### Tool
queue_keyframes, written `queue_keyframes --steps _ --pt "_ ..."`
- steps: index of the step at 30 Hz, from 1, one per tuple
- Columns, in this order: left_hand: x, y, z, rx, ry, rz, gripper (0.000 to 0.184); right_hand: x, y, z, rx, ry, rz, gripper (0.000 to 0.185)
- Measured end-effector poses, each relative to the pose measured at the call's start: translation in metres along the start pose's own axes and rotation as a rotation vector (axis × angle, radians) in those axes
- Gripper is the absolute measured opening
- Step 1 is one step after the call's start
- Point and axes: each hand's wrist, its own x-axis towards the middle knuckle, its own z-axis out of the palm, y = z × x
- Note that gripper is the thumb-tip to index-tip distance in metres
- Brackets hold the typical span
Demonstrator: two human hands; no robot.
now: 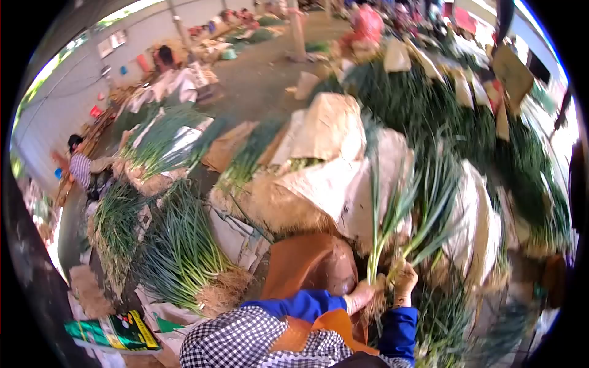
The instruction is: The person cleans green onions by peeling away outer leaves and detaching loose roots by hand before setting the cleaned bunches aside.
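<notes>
Low in the middle of the head view, my left hand (364, 295) is closed around the pale lower stems of a few green onions (375, 253), whose leaves point up and away. Stringy roots hang below this grip. Just to the right, my right hand (404, 279) is closed on the stem ends of more green onions (419, 236), their leaves fanning toward the upper right. The two hands are close together, in front of a brown covering (310, 264) over my lap. Loose green leaves (438, 313) lie to the right of my right hand.
A large heap of green onions (184, 257) with bushy roots lies at left. Cream sheets (328, 129) cover piles ahead, and long rows of green onions (405, 92) stretch along the right. A green bag (113, 331) lies lower left. A person (83, 162) works at far left.
</notes>
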Motion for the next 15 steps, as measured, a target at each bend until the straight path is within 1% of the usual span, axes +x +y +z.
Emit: queue_keyframes --steps 1,2,3,4,5,6,7,8,9,10,11,13,14,15 --pt "0.002 -0.002 -0.003 -0.075 -0.027 0.051 0.019 -0.022 -0.056 -0.006 -0.097 -0.140 -0.093 0.028" --pt "0.004 -0.010 -0.001 -0.158 -0.055 0.087 0.019 -0.048 -0.087 -0.020 -0.003 -0.399 0.093 0.026" --pt "-0.007 0.005 -0.001 -0.142 -0.030 0.011 0.014 -0.071 -0.111 -0.037 0.113 -0.632 0.293 0.024" --pt "0.009 -0.024 -0.002 -0.237 0.027 -0.107 0.009 -0.085 -0.135 -0.057 0.005 -0.889 0.297 0.022" --pt "0.000 -0.013 -0.005 -0.182 -0.036 -0.158 0.008 -0.085 -0.149 -0.074 -0.093 -1.146 0.278 0.021" --pt "0.000 -0.012 -0.003 -0.175 -0.024 -0.128 0.007 -0.088 -0.144 -0.089 -0.247 -1.151 0.260 0.023" --pt "0.013 -0.027 -0.008 -0.149 0.004 -0.252 0.008 -0.088 -0.125 -0.100 -0.406 -1.031 0.311 0.023" --pt "0.000 -0.008 0.002 -0.257 0.035 -0.245 0.010 -0.085 -0.061 -0.106 -0.886 -0.923 0.009 0.019" --pt "0.007 -0.021 -0.001 -0.206 0.053 -0.161 0.011 -0.077 -0.049 -0.111 -0.958 -0.518 0.057 0.028" --pt "0.008 -0.025 -0.003 -0.150 0.049 -0.126 0.011 -0.063 -0.026 -0.105 -0.942 -0.331 0.024 0.034" --pt "0.012 -0.027 -0.004 -0.099 0.051 -0.079 0.012 -0.045 -0.041 -0.090 -0.787 -0.176 0.183 0.038" --pt "0.009 -0.026 -0.003 -0.077 0.050 -0.081 0.015 -0.016 -0.023 -0.063 -0.717 -0.190 0.285 0.049" --pt "0.002 -0.012 0.001 0.058 0.075 -0.066 0.015 -0.001 -0.015 -0.050 -0.683 -0.194 0.336 0.055" --pt "-0.001 -0.004 0.003 0.193 0.100 -0.046 0.016 0.006 -0.056 -0.035 -0.748 -0.197 0.417 0.061"
